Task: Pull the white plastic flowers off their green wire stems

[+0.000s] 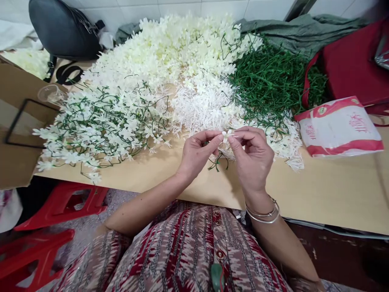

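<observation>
1. The small white flower point(225, 136) could tear or slip if the left hand point(196, 156) and right hand point(254, 162), each with its fingertip grip pinching it, pull unevenly.
2. Loose green sprigs point(218, 163), front-left of the green stem pile point(267, 77), could snag a finger.
3. The flower, also front-left of that pile, looks thin-petalled.

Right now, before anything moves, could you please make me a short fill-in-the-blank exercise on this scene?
The left hand and right hand hold a small flower whose petals are ____.
Silver bangles circle the ____ wrist.
The plastic stools are coloured ____.
The black bag lies toward the person's ____ side.

Missing words, in order: white; right; red; left.
</observation>
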Available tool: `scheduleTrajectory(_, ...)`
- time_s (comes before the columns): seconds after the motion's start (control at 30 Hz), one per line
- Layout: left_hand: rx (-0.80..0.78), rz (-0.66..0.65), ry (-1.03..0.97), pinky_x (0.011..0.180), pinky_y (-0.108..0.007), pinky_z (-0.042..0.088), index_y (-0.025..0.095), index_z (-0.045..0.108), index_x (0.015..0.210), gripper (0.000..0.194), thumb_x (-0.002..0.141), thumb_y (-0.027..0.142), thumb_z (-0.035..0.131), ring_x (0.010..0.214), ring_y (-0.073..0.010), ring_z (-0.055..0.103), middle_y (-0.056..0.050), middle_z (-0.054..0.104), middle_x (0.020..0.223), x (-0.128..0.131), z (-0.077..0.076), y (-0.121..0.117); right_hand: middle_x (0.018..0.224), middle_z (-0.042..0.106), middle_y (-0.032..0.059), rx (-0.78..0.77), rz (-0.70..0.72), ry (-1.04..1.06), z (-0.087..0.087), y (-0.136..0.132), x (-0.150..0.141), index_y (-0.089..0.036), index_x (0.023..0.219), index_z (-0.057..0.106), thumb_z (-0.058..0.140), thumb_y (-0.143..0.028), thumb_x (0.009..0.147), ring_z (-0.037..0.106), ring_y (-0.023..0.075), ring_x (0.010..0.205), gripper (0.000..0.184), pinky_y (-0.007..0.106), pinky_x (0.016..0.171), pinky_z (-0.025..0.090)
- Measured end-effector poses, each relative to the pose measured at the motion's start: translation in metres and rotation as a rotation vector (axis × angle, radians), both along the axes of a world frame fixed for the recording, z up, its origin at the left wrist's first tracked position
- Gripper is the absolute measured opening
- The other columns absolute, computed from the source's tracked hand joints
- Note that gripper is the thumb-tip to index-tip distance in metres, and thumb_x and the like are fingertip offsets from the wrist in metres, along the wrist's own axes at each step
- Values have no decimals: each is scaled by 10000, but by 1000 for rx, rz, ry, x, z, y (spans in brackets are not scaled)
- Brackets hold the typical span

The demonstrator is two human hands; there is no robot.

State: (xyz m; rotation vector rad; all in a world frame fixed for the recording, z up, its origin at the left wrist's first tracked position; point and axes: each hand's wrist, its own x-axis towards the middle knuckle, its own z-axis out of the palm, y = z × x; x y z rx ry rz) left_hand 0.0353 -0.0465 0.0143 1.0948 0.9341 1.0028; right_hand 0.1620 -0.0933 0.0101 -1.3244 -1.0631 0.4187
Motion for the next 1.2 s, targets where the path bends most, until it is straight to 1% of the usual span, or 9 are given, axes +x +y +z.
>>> scheduleTrajectory(0.2,66,2,47,587,-226,514,211,804,908,163,843,361,805,577,-75,604,9,739,756,-3,0,-13,1009,670,54,-33,-62,-175,-11,-13,-3,-273,911,711,694,-275,925,651,222,982,21,403,810,561)
scheduleTrajectory(0.43,126,-15,126,569,-219,529,228,806,952,166,878,368,757,569,-81,630,1,772,811,-1,-8,-19,1028,667,64,-84,-12,133,-27,-15,-10,-231,867,682,728,-340,887,664,196,958,121,354,809,557)
scheduleTrajectory(0.67,337,-46,176,507,-188,461,215,807,982,181,934,367,721,547,-67,616,-24,788,846,-7,-18,-11,1131,664,55,-94,103,195,-28,-5,2,-233,900,649,743,-283,858,647,160,906,114,325,787,548)
scheduleTrajectory(0.77,399,-95,166,500,-186,468,206,796,1018,205,955,378,703,524,-64,602,-24,779,823,-9,-22,-5,1192,653,45,-59,138,123,-23,-2,14,-258,1029,687,753,-219,840,646,149,896,204,332,806,553)
scheduleTrajectory(0.8,409,-109,159,510,-188,478,207,791,1028,205,959,376,698,531,-65,610,-26,781,839,-10,-23,-4,1172,664,40,-53,158,85,-21,-1,17,-263,1016,704,756,-205,838,655,159,920,194,350,840,557)
scheduleTrajectory(0.93,358,-146,126,546,-198,491,211,771,1044,188,970,356,677,576,-76,638,-23,767,856,-13,-22,-2,1047,720,34,-45,188,16,-18,2,21,-259,842,721,775,-215,844,688,217,1060,69,443,984,551)
scheduleTrajectory(1.07,240,-108,112,577,-211,460,198,744,1040,185,960,348,668,598,-78,574,-13,721,823,-19,-15,0,1081,762,25,-38,208,131,-18,3,12,-274,856,714,765,-227,869,705,217,1133,71,465,1034,548)
scheduleTrajectory(1.13,179,-47,118,576,-205,422,195,722,1044,169,943,317,664,611,-71,504,-15,708,878,-23,-10,3,1026,782,20,-39,206,206,-18,3,8,-267,853,706,778,-235,866,734,199,1056,80,430,985,577)
scheduleTrajectory(1.2,122,-39,133,588,-198,404,194,698,1074,177,914,252,651,640,-69,467,-21,699,969,-27,-4,6,945,786,13,-43,188,258,-19,4,6,-250,839,697,810,-259,844,752,183,934,114,389,886,610)
